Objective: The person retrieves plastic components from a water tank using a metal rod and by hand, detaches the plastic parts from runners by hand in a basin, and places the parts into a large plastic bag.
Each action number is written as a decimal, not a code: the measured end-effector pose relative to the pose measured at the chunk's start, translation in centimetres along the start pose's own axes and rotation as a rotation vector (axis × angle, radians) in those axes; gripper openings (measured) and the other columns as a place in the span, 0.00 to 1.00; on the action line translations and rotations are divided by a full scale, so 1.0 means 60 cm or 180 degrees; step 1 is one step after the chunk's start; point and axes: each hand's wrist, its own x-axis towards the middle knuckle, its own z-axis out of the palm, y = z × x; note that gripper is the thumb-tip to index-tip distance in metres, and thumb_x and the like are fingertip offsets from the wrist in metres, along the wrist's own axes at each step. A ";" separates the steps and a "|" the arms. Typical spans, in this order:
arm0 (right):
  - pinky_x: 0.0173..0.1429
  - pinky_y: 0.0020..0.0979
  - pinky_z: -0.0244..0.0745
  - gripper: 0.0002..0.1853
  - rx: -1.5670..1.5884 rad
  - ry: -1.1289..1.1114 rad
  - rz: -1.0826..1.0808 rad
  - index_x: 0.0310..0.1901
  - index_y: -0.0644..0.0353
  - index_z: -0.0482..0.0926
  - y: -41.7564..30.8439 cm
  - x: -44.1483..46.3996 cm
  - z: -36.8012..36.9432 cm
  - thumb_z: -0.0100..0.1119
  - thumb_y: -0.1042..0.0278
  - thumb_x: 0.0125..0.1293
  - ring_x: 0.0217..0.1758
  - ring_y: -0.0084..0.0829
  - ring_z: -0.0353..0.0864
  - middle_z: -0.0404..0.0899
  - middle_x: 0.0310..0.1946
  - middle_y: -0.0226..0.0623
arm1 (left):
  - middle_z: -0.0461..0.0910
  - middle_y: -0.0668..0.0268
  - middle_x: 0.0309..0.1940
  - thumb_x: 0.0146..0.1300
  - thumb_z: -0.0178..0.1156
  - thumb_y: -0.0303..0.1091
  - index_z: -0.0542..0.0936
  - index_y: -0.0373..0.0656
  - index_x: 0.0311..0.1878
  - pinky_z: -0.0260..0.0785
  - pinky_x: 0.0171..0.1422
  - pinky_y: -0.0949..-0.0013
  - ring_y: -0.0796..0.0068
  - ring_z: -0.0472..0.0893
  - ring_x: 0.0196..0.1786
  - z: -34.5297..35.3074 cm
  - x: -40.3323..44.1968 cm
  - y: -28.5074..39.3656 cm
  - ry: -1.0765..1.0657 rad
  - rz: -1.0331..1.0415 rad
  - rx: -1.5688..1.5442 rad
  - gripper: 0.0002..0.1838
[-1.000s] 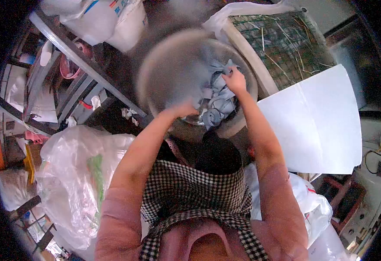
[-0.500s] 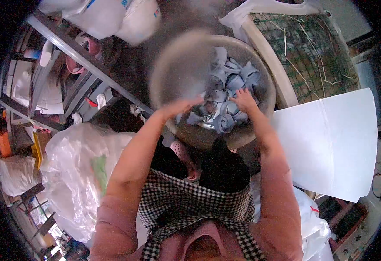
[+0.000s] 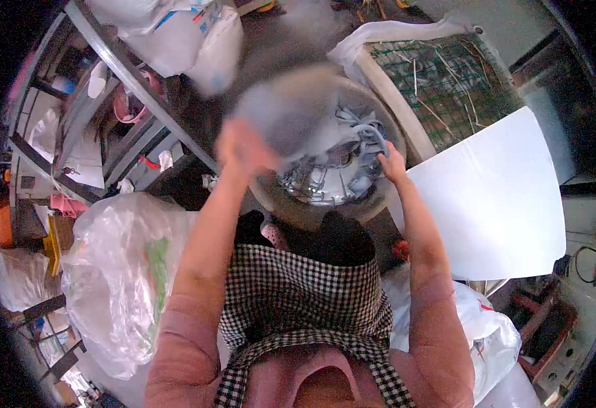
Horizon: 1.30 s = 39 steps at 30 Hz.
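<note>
A round brown basin (image 3: 291,212) stands on the floor before me, with grey moulded plastic pieces (image 3: 359,183) and thin metal-looking bits (image 3: 318,194) inside. At its right side my right hand (image 3: 392,163) has its fingers closed around a grey curved plastic piece (image 3: 374,134). My left hand (image 3: 245,146) is over the left rim, smeared by motion, so its fingers cannot be made out. A hazy blur covers the far left part of the basin and hides what lies there.
A metal rack (image 3: 148,102) and a clear plastic bag (image 3: 121,272) are at left. White sacks (image 3: 196,41) stand behind it. To the right are a white board (image 3: 495,197), a tray with green netting (image 3: 441,81) and another white bag (image 3: 482,326).
My left hand has swung left, from over the pieces to the basin's left rim. My right hand now grips a grey curved piece. Several grey pieces no longer show, exposing metal-looking bits.
</note>
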 end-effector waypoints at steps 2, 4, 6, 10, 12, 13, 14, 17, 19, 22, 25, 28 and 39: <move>0.51 0.36 0.67 0.25 0.0565 0.0045 0.0423 0.54 0.56 0.66 -0.003 -0.001 -0.008 0.53 0.62 0.53 0.48 0.41 0.74 0.76 0.42 0.47 | 0.60 0.72 0.13 0.54 0.56 0.34 0.68 0.43 0.27 0.51 0.17 0.76 0.81 0.58 0.12 0.011 -0.015 0.035 0.0277 -0.0144 -0.0467 0.07; 0.50 0.38 0.68 0.24 0.1451 -0.0196 0.0749 0.54 0.57 0.66 -0.007 0.000 -0.003 0.53 0.62 0.54 0.47 0.42 0.74 0.76 0.42 0.46 | 0.60 0.73 0.13 0.54 0.55 0.33 0.68 0.43 0.28 0.51 0.18 0.76 0.82 0.58 0.13 0.112 -0.097 0.121 0.0294 -0.0208 -0.0178 0.07; 0.49 0.40 0.69 0.24 0.2351 -0.0427 0.1094 0.53 0.59 0.66 -0.013 0.000 -0.001 0.52 0.61 0.54 0.47 0.42 0.74 0.75 0.43 0.45 | 0.62 0.72 0.15 0.55 0.55 0.34 0.70 0.43 0.30 0.52 0.19 0.76 0.81 0.60 0.15 0.151 -0.165 0.191 0.0340 -0.0053 0.0592 0.07; 0.45 0.44 0.68 0.21 0.4482 -0.1223 0.2202 0.51 0.55 0.66 -0.050 -0.012 -0.003 0.53 0.61 0.56 0.45 0.41 0.74 0.73 0.44 0.39 | 0.72 0.72 0.23 0.57 0.57 0.35 0.78 0.41 0.38 0.61 0.25 0.78 0.82 0.70 0.22 0.081 -0.320 0.385 0.1554 0.0940 0.1864 0.09; 0.45 0.43 0.67 0.21 0.4735 -0.1326 0.2261 0.52 0.55 0.64 -0.074 -0.024 -0.007 0.53 0.62 0.57 0.46 0.42 0.73 0.72 0.45 0.40 | 0.73 0.72 0.24 0.55 0.60 0.36 0.78 0.39 0.39 0.62 0.27 0.79 0.84 0.71 0.24 -0.003 -0.416 0.512 0.1824 0.1853 0.2436 0.13; 0.46 0.43 0.67 0.21 0.4784 -0.1359 0.2250 0.52 0.56 0.64 -0.087 -0.030 -0.012 0.53 0.62 0.57 0.47 0.41 0.73 0.72 0.46 0.39 | 0.74 0.72 0.24 0.54 0.61 0.38 0.78 0.36 0.41 0.64 0.30 0.79 0.84 0.72 0.26 -0.054 -0.466 0.580 0.2102 0.2099 0.2820 0.16; 0.46 0.44 0.66 0.22 0.4837 -0.1388 0.2241 0.52 0.56 0.63 -0.100 -0.038 -0.016 0.53 0.62 0.57 0.48 0.41 0.72 0.71 0.47 0.38 | 0.74 0.71 0.24 0.54 0.61 0.38 0.78 0.33 0.42 0.64 0.29 0.77 0.83 0.71 0.26 -0.053 -0.513 0.618 0.2721 0.2158 0.3492 0.18; 0.46 0.46 0.66 0.22 0.5019 -0.1644 0.2023 0.52 0.56 0.64 -0.149 -0.057 -0.035 0.53 0.61 0.56 0.48 0.41 0.72 0.72 0.47 0.39 | 0.76 0.66 0.24 0.55 0.59 0.41 0.78 0.32 0.40 0.65 0.27 0.71 0.77 0.73 0.25 -0.125 -0.636 0.718 0.4156 0.2179 0.4835 0.19; 0.46 0.46 0.65 0.22 0.4941 -0.1629 0.2177 0.52 0.56 0.64 -0.162 -0.040 -0.017 0.53 0.61 0.56 0.48 0.42 0.72 0.71 0.47 0.38 | 0.76 0.63 0.23 0.55 0.57 0.44 0.78 0.33 0.38 0.65 0.26 0.67 0.73 0.74 0.24 -0.229 -0.689 0.750 0.4708 0.1664 0.5598 0.20; 0.47 0.47 0.65 0.22 0.4902 -0.1677 0.2136 0.52 0.56 0.64 -0.195 -0.038 -0.011 0.53 0.60 0.57 0.48 0.42 0.71 0.71 0.48 0.38 | 0.77 0.58 0.23 0.56 0.54 0.48 0.79 0.36 0.35 0.67 0.25 0.61 0.66 0.76 0.22 -0.364 -0.679 0.731 0.5009 -0.0133 0.7060 0.21; 0.50 0.47 0.64 0.22 0.4916 -0.1846 0.1975 0.53 0.54 0.64 -0.235 -0.040 -0.024 0.51 0.59 0.57 0.49 0.41 0.70 0.70 0.50 0.36 | 0.79 0.57 0.27 0.57 0.53 0.47 0.79 0.38 0.35 0.68 0.33 0.59 0.59 0.77 0.29 -0.366 -0.499 0.634 0.1755 0.1113 0.7605 0.19; 0.51 0.45 0.64 0.22 0.4809 -0.2141 0.1954 0.53 0.53 0.65 -0.245 -0.024 -0.011 0.51 0.58 0.57 0.50 0.38 0.70 0.70 0.50 0.34 | 0.75 0.47 0.42 0.49 0.63 0.50 0.76 0.31 0.39 0.65 0.50 0.58 0.55 0.74 0.48 -0.038 -0.342 0.333 0.0461 0.2229 0.5744 0.27; 0.32 0.36 0.70 0.20 0.3080 -0.0586 0.1399 0.43 0.66 0.72 -0.216 -0.003 0.005 0.51 0.56 0.60 0.35 0.32 0.75 0.77 0.36 0.43 | 0.64 0.74 0.09 0.50 0.64 0.51 0.71 0.44 0.21 0.53 0.14 0.73 0.80 0.61 0.09 0.131 -0.154 0.043 -0.0168 -0.0858 0.3505 0.20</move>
